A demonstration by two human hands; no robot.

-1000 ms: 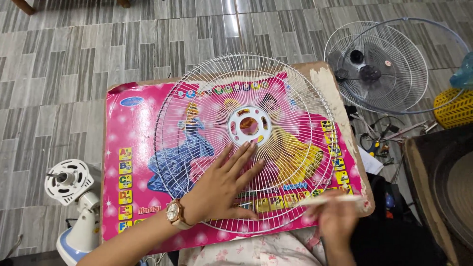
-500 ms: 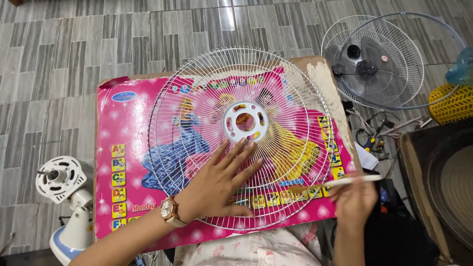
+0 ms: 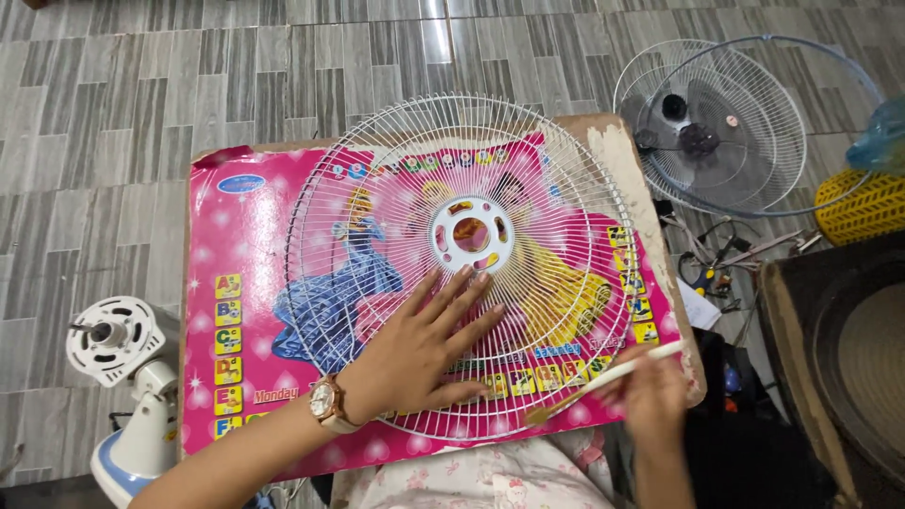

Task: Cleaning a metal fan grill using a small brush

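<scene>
Since the earlier frame the right hand point(image 3: 652, 401) has lifted a little at the near right rim, its thin brush point(image 3: 603, 380) now angled up to the right, while the left hand point(image 3: 418, 349) has stayed spread flat on the white wire fan guard point(image 3: 462, 269). That guard lies dome-up on the pink picture-printed surface point(image 3: 236, 283), its hub ring point(image 3: 470, 234) near the middle. The left grip is fingers splayed and pressed on the wires; the right grip pinches the brush handle. The guard rests on its rim only, so if the left palm eases off, a brush stroke at the edge could likely spin or skate it toward the surface's right corner. Heavy palm pressure might bend the thin wires. Whatever the bristles carry could drip through onto the printed cover.
</scene>
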